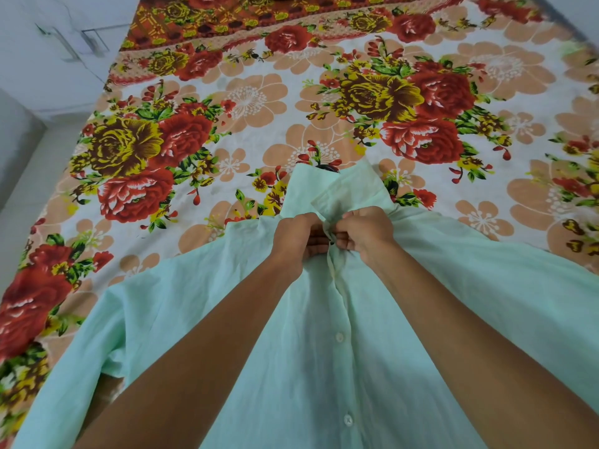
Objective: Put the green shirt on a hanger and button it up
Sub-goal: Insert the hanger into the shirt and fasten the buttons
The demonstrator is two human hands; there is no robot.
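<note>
While a floral bedsheet (227, 102) in red, yellow and peach covers the bed, the green shirt (291, 367) lies spread front-up across its near half, collar (343, 189) pointing away from the camera. Both forearms reach over the shirt and hide part of its front; the left hand (296, 236) and right hand (366, 233) meet just below the collar, fingers curled and pinching the placket edges there. Two white buttons (339, 337) show lower down, and a dark sliver of the hanger (327, 167) peeks above the collar.
</note>
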